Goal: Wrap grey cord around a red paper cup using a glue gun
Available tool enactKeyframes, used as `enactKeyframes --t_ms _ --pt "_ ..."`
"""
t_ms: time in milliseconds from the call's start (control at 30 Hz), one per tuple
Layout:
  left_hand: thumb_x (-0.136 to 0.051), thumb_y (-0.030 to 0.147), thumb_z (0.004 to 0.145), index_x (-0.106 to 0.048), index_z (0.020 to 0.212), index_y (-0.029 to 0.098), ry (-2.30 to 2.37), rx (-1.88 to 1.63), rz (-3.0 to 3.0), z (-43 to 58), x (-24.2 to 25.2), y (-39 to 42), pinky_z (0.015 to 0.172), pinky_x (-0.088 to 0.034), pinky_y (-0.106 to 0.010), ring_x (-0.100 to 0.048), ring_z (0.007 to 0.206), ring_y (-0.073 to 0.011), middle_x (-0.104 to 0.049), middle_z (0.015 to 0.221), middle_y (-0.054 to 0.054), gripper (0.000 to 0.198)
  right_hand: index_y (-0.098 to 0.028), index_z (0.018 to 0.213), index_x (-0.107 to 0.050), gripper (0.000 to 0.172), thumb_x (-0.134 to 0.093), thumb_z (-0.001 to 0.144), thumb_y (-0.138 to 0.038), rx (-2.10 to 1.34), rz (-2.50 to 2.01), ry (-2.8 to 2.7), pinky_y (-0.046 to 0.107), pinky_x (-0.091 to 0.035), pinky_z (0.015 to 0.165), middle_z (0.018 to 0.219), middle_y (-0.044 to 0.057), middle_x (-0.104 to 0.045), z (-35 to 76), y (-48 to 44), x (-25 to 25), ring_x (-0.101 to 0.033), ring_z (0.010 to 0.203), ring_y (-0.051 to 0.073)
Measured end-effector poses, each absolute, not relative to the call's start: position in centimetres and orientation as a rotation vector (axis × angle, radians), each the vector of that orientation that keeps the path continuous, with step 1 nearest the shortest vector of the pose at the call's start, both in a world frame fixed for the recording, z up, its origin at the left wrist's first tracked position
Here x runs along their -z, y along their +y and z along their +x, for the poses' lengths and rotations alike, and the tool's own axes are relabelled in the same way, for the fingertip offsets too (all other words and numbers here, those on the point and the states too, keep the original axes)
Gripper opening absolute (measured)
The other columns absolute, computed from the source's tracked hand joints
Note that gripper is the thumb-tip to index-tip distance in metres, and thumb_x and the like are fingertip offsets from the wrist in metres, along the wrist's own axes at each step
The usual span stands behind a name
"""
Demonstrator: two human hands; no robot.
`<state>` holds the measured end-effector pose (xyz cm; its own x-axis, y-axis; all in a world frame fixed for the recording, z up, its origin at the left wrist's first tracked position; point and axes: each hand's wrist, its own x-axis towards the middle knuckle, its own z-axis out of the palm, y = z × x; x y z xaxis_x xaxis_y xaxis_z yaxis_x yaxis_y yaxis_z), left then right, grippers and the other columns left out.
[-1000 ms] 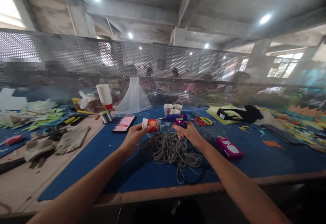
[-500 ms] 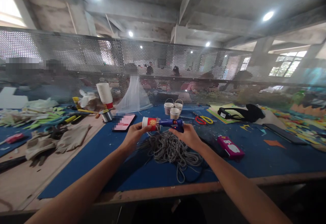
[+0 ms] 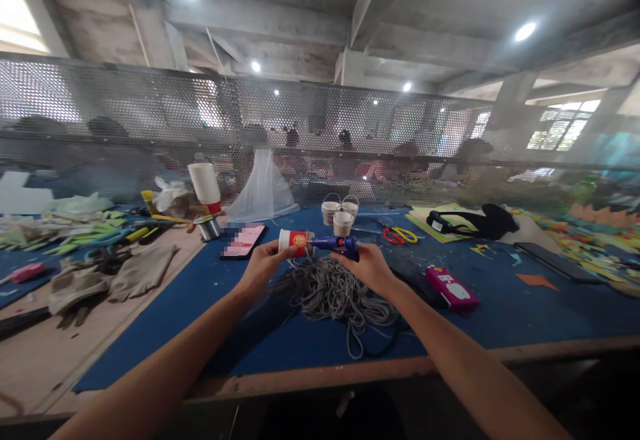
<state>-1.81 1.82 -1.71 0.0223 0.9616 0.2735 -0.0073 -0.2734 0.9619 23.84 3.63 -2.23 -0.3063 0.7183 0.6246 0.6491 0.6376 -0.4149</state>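
Where worn gloves (image 3: 115,277) lie at the left of the bench, a stack of white cups (image 3: 205,185) and a phone (image 3: 243,240) are seen farther in, on the edge of the blue mat (image 3: 500,320). Just right of the phone, a red and white paper cup (image 3: 295,241) is grasped around its wall by the left hand (image 3: 260,267) and held on its side above the mat, over the near edge of a heap of grey cord (image 3: 340,293). The cup is judged light and thin-walled, easily dented, so it is best taken with a loose grip near the stiffer rim or base. Whether its mouth or its base faces right cannot be told. A blue glue gun (image 3: 336,245) is levelled at that end, its nozzle at or just short of the cup, and its handle is clenched in the right hand (image 3: 370,267). The gun is judged rigid and moderately light, to be held by the handle only, since the tip is likely hot. The cord looks limp and prone to tangling. Further right, scissors (image 3: 399,235) and a pink box (image 3: 453,290) lie apart on the mat.
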Motion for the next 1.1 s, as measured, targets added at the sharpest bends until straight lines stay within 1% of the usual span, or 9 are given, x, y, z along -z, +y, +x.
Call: enactKeyframes --t_ms 167,333,600,800,967,1100 --pt "-0.076 0.041 0.073 -0.078 0.092 0.017 1.06 -1.394 1.407 -1.76 1.64 1.76 0.092 -0.044 -0.037 -0.067 0.093 -0.0281 -0.078 0.095 -0.008 0.031 -0.022 0.084 -0.071 0.039 -0.058 0.087 -0.058 -0.102 -1.076 -2.048 0.027 -0.036 0.057 0.062 0.004 -0.065 23.81 3.53 2.09 -0.06 0.06 0.021" --pt "-0.076 0.042 0.073 -0.078 0.091 0.018 1.048 -1.4 1.423 -1.78 1.62 1.78 0.091 -0.044 -0.037 -0.068 0.093 -0.0275 -0.078 0.095 -0.008 0.03 -0.023 0.087 -0.072 0.038 -0.058 0.086 -0.058 -0.11 -1.079 -2.048 0.027 -0.037 0.059 0.064 0.003 -0.066 23.92 3.61 2.23 -0.061 0.061 0.021" --pt "-0.077 0.043 0.071 -0.078 0.093 0.017 1.093 -1.386 1.406 -1.76 1.47 1.7 0.091 -0.044 -0.038 -0.067 0.093 -0.029 -0.078 0.094 -0.008 0.035 -0.024 0.094 -0.072 0.036 -0.059 0.086 -0.056 -0.116 -1.069 -2.045 0.027 -0.038 0.059 0.065 0.003 -0.067 24.02 3.6 2.32 -0.062 0.063 0.022" --pt "-0.077 0.042 0.071 -0.079 0.091 0.018 1.08 -1.402 1.403 -1.75 1.48 1.68 0.087 -0.045 -0.035 -0.068 0.089 -0.0267 -0.078 0.094 -0.008 0.031 -0.025 0.095 -0.072 0.033 -0.061 0.086 -0.055 -0.104 -1.073 -2.048 0.028 -0.039 0.061 0.068 0.004 -0.069 24.06 3.45 2.11 -0.063 0.064 0.023" --pt "-0.074 0.042 0.075 -0.078 0.094 0.018 1.047 -1.386 1.435 -1.72 1.49 1.59 0.095 -0.043 -0.039 -0.066 0.097 -0.0286 -0.077 0.099 -0.008 0.031 -0.024 0.093 -0.072 0.034 -0.06 0.087 -0.055 -0.086 -1.072 -2.067 0.028 -0.038 0.062 0.069 0.004 -0.069 24.08 3.48 2.14 -0.062 0.062 0.022" --pt "-0.075 0.042 0.075 -0.078 0.095 0.018 1.044 -1.381 1.436 -1.72 1.55 1.61 0.097 -0.042 -0.041 -0.066 0.099 -0.0293 -0.077 0.1 -0.008 0.032 -0.024 0.092 -0.071 0.034 -0.059 0.087 -0.056 -0.081 -1.076 -2.073 0.027 -0.038 0.062 0.07 0.004 -0.069 24.13 3.42 2.13 -0.063 0.062 0.021"
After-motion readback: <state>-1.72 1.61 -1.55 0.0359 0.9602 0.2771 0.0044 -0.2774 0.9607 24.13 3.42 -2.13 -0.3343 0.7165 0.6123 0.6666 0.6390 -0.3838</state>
